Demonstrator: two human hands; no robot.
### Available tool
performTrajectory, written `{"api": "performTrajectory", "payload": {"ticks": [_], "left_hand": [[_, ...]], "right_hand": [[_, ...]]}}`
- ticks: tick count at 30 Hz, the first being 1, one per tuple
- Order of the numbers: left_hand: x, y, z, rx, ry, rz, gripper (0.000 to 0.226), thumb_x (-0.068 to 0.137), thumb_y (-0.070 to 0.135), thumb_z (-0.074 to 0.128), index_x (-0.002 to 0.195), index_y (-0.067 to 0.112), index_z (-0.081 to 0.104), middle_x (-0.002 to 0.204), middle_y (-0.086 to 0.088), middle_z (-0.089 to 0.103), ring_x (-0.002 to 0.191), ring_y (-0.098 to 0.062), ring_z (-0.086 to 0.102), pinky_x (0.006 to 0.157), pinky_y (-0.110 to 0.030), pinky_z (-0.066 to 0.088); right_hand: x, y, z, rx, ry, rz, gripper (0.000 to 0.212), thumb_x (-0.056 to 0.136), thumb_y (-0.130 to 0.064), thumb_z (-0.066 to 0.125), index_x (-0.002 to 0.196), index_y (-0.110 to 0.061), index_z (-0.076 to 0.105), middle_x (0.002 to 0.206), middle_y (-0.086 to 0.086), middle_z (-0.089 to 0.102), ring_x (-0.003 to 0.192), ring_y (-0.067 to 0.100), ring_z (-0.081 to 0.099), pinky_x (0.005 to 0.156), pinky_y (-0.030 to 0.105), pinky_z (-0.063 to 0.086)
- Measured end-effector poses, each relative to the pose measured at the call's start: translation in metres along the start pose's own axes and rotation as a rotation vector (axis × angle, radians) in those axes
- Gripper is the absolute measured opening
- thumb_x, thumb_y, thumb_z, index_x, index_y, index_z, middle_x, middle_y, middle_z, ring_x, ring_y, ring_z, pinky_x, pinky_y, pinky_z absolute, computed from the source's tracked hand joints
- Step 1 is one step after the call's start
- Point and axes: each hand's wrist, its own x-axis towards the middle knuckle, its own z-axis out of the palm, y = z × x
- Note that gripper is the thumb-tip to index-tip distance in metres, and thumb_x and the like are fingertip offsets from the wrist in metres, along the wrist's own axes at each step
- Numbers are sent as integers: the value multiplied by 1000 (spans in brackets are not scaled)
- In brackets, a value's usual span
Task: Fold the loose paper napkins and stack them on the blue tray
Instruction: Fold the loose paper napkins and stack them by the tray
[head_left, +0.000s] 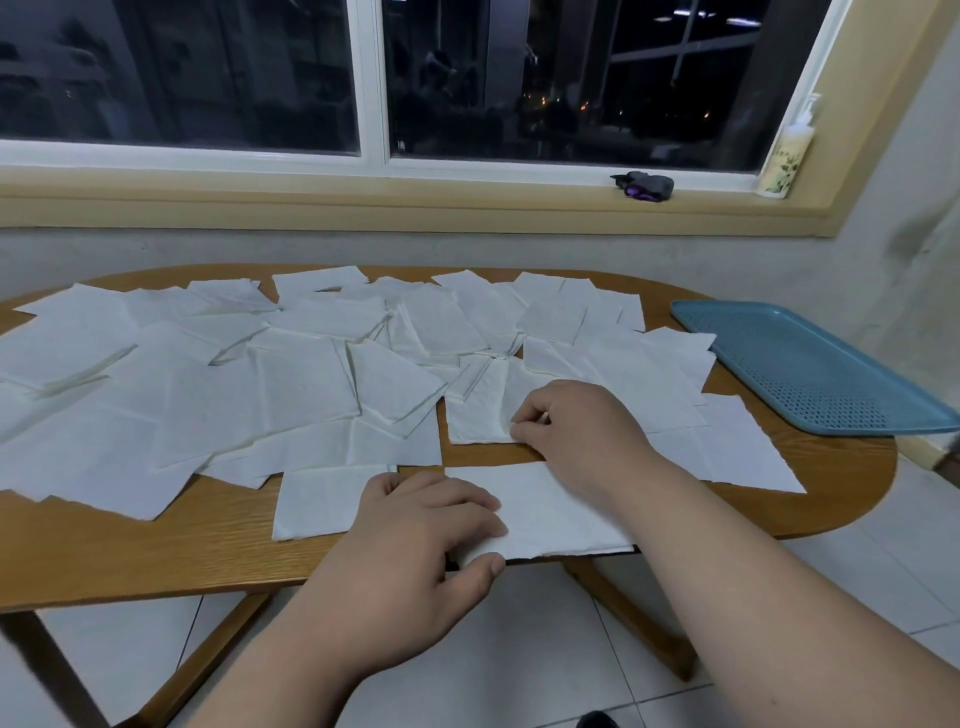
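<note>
**Folding barely begun: tray bare as napkins cover table**

An oval wooden table (130, 561) lies under a loose spread of white napkins (291, 374), overlapping from its far edge almost to its near one. The blue tray (810, 364) sits at the table's right end, partly overhanging it, with no napkin on it, so by the look of things the stack has yet to start.

One near napkin (561, 514) lies apart from the rest along the table's near edge, jutting slightly past it. The left hand (415, 551) rests across its left end, fingers on top and thumb at the overhanging edge, apparently pinching the paper. The right hand (576, 431), fingers curled, has its tips on the near edge of a second napkin (480, 410) just beyond. It seems to nip that edge, though the grip itself is hard to make out.

The step in hand appears to be picking a sheet and making the first fold. Next comes lifting one edge over to meet the opposite one, creasing it flat, then carrying it right to the tray, well apart from both hands.
</note>
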Motion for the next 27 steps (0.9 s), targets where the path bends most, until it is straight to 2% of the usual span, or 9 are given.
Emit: {"api": "performTrajectory", "payload": {"ticks": [5, 10, 16, 20, 24, 27], "left_hand": [[0, 1, -1, -2, -3, -6, 39, 85, 63, 41, 110, 43, 65, 123, 34, 53, 120, 11, 38, 105, -29, 22], [1, 1, 0, 0, -5, -9, 38, 85, 63, 42, 109, 44, 65, 122, 35, 53, 120, 12, 37, 105, -29, 23], [1, 1, -1, -7, -11, -14, 38, 85, 62, 43, 110, 44, 65, 122, 35, 53, 120, 12, 37, 105, -28, 22], [1, 2, -2, -19, -9, -21, 38, 86, 62, 42, 111, 44, 65, 123, 35, 54, 120, 12, 37, 105, -28, 22], [0, 3, -3, -37, -19, -34, 43, 85, 64, 38, 112, 44, 64, 124, 36, 52, 122, 15, 34, 108, -25, 17], [-1, 4, -3, -56, -1, -24, 42, 84, 64, 38, 111, 45, 64, 123, 37, 51, 123, 14, 34, 108, -26, 18]], "right_hand": [[1, 0, -2, 78, -22, 40, 9, 89, -34, 71, 81, -31, 74, 85, -17, 67, 84, 6, 60, 78, 30, 54], [0, 0, -5, 193, 52, 82, 14, 89, -33, 73, 77, -27, 73, 82, -16, 65, 79, 5, 58, 68, 25, 47], [-1, 1, -7, 271, 127, 97, 14, 88, -31, 73, 75, -25, 74, 84, -16, 67, 80, 3, 59, 73, 25, 49], [-5, -7, -16, 333, 222, 74, 13, 93, -30, 69, 81, -26, 72, 87, -16, 68, 83, 4, 59, 72, 25, 49], [-24, -22, -35, 380, 261, -26, 12, 95, -32, 64, 84, -29, 64, 84, -19, 65, 82, -3, 59, 60, 10, 42], [-47, -28, -53, 575, 322, -87, 8, 92, -26, 67, 84, -28, 65, 79, -17, 66, 72, -2, 59, 60, 11, 46]]}}
